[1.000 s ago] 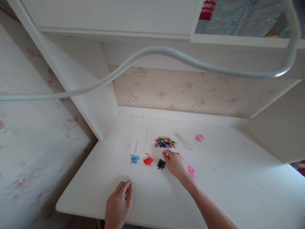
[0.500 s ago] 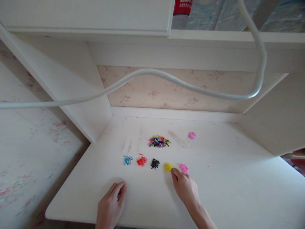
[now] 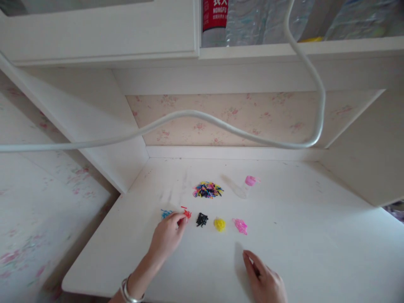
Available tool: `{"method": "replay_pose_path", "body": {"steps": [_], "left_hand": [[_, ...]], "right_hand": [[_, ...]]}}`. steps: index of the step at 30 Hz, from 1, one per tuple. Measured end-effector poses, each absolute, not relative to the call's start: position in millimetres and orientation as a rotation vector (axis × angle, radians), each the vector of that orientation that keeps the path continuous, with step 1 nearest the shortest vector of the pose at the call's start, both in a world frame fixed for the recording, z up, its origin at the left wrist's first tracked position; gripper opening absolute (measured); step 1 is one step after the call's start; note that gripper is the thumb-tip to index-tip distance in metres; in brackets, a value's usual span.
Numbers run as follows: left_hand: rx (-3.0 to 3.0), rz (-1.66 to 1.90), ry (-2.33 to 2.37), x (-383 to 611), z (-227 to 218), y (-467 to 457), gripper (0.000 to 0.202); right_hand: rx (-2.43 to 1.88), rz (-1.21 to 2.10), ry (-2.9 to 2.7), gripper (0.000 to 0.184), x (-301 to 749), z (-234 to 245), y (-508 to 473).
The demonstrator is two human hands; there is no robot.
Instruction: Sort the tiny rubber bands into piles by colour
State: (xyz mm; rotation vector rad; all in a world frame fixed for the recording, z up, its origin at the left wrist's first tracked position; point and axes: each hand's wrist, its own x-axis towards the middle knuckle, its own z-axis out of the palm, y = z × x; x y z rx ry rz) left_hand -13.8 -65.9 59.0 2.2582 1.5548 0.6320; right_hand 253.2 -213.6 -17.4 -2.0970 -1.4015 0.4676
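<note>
On the white desk (image 3: 299, 235) lies a mixed pile of small coloured rubber bands (image 3: 207, 190). In front of it runs a row of small sorted heaps: blue (image 3: 164, 213), red (image 3: 187, 213), black (image 3: 201, 219), yellow (image 3: 219, 224) and pink (image 3: 240, 225). My left hand (image 3: 167, 235) reaches forward with its fingertips pinched together at the red heap, between the blue and the red. Whether it holds a band is hidden. My right hand (image 3: 263, 280) rests near the front edge, fingers loosely curled, holding nothing I can see.
A clear small bag with a pink top (image 3: 244, 186) lies behind the row to the right. A grey cable (image 3: 202, 115) hangs across the view. Shelf sides (image 3: 104, 139) box the desk in, and bottles (image 3: 217, 19) stand on the shelf above.
My left hand moved forward from the front edge to the red heap. My right hand drew back from the yellow and pink heaps to the front edge.
</note>
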Motion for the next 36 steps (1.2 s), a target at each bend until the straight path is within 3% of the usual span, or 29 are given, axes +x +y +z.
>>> {"method": "replay_pose_path", "body": {"steps": [3,14,36], "left_hand": [[2.308,0.371,1.667,8,63,-33,0.026],[2.337,0.231,1.75,35,38,31,0.027],[2.305,0.261,1.743,21,27,48,0.025]], "right_hand": [[-2.058,0.499,-1.398,0.044,255,-22,-218],[-2.08,0.561,-1.349,0.047,255,-10,-206],[-2.095,0.517,-1.387,0.043,256,-12,-205]]}}
